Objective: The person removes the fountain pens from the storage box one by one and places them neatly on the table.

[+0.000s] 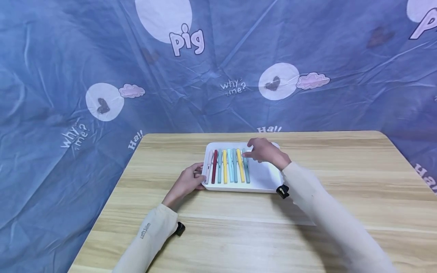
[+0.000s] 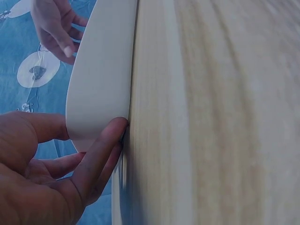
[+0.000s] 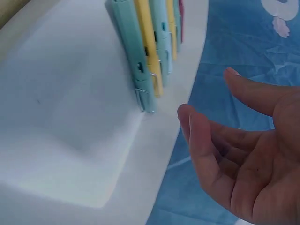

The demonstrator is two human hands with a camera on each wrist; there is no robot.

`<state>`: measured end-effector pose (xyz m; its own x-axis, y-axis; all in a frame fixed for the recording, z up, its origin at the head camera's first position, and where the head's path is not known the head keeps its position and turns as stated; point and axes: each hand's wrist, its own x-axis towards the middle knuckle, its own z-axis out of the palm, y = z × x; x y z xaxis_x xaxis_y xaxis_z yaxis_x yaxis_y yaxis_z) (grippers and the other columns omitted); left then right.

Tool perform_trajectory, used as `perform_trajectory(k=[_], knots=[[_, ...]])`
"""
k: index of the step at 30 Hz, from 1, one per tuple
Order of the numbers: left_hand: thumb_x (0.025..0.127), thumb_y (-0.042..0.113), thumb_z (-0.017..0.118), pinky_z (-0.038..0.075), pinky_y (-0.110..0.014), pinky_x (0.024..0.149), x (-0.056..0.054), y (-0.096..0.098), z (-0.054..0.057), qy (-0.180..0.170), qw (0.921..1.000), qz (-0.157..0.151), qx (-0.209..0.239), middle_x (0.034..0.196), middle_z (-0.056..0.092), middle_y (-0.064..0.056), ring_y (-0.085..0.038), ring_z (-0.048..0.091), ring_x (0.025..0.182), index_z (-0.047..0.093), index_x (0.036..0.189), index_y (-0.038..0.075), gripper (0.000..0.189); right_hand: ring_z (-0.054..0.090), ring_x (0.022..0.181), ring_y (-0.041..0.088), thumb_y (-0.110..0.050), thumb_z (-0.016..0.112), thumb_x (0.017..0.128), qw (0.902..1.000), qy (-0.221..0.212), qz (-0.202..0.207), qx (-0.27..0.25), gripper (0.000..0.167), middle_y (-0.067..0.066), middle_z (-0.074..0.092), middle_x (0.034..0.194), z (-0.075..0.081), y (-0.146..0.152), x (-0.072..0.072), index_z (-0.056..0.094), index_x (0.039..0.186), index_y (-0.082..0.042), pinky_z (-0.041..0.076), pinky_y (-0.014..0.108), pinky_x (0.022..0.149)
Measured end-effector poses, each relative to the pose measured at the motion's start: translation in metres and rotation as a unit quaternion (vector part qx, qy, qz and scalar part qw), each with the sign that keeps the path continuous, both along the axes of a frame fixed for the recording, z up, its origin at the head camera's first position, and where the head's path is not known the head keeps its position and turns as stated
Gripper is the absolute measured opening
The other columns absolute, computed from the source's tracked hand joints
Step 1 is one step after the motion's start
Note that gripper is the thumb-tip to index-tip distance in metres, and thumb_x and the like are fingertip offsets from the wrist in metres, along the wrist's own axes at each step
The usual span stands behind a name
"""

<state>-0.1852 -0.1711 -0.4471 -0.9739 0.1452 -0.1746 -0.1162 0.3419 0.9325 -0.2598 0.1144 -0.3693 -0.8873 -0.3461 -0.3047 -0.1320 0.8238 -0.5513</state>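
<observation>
Pens (image 1: 230, 167), eight of them, lay side by side in the white tray (image 1: 261, 178), and from the left it ran like this: first the left hand (image 1: 187, 180), gripping the tray's near-left end, thumb and fingers closed about the edge. Next came the pale pink pen (image 1: 208, 168), then the dark red pen (image 1: 214, 168), then teal, yellow, light blue, blue-green and yellow, every long axis pointing from near rim to far. Last in line was the end teal pen (image 1: 247, 172), and here was the key relation: it lay just left of the right hand (image 1: 264, 149), its body stretching back toward the person, its clip end up by the fingertips. That hand was clearly the nearer one, half open, thumb and fingers parted, holding nothing; the right wrist view had it apart from the pens. Rightmost, bare tray floor!
</observation>
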Motion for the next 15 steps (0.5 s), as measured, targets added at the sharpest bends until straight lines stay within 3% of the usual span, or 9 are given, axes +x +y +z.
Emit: perform_trajectory(k=[5, 10, 12, 15], knots=[[0.097, -0.006, 0.058, 0.068, -0.034, 0.071, 0.000, 0.000, 0.000, -0.001, 1.0000, 0.000, -0.002, 0.130, 0.058, -0.025, -0.033, 0.070, 0.108, 0.045, 0.152, -0.004, 0.057, 0.074, 0.087, 0.029, -0.026, 0.071, 0.101, 0.9996, -0.017, 0.015, 0.015, 0.056, 0.020, 0.073, 0.101, -0.008, -0.006, -0.006, 0.054, 0.138, 0.013, 0.065, 0.037, 0.076], [0.097, -0.006, 0.058, 0.068, -0.035, 0.071, -0.001, 0.000, 0.000, -0.003, 1.0000, -0.002, -0.003, 0.130, 0.059, -0.025, -0.032, 0.070, 0.106, 0.045, 0.153, -0.004, 0.057, 0.067, 0.069, 0.018, -0.023, 0.075, 0.098, 0.9990, -0.032, 0.022, 0.022, 0.033, 0.012, 0.069, 0.078, -0.015, -0.009, -0.010, 0.071, 0.103, 0.009, 0.064, 0.028, 0.065], [0.097, -0.006, 0.059, 0.068, -0.035, 0.071, -0.001, 0.000, 0.000, -0.004, 1.0000, -0.001, -0.002, 0.130, 0.059, -0.025, -0.031, 0.070, 0.105, 0.045, 0.152, -0.004, 0.057, 0.061, 0.063, 0.015, -0.023, 0.076, 0.097, 0.9986, -0.038, 0.022, 0.028, 0.029, 0.008, 0.064, 0.070, -0.016, -0.010, -0.011, 0.071, 0.088, 0.004, 0.061, 0.025, 0.061], [0.097, -0.006, 0.059, 0.068, -0.035, 0.071, -0.001, -0.001, 0.000, -0.005, 1.0000, 0.001, -0.001, 0.129, 0.059, -0.025, -0.029, 0.070, 0.103, 0.045, 0.152, -0.004, 0.057, 0.057, 0.058, 0.013, -0.024, 0.078, 0.095, 0.9980, -0.045, 0.020, 0.040, 0.030, 0.004, 0.058, 0.064, -0.017, -0.012, -0.013, 0.066, 0.078, -0.002, 0.056, 0.022, 0.056]])
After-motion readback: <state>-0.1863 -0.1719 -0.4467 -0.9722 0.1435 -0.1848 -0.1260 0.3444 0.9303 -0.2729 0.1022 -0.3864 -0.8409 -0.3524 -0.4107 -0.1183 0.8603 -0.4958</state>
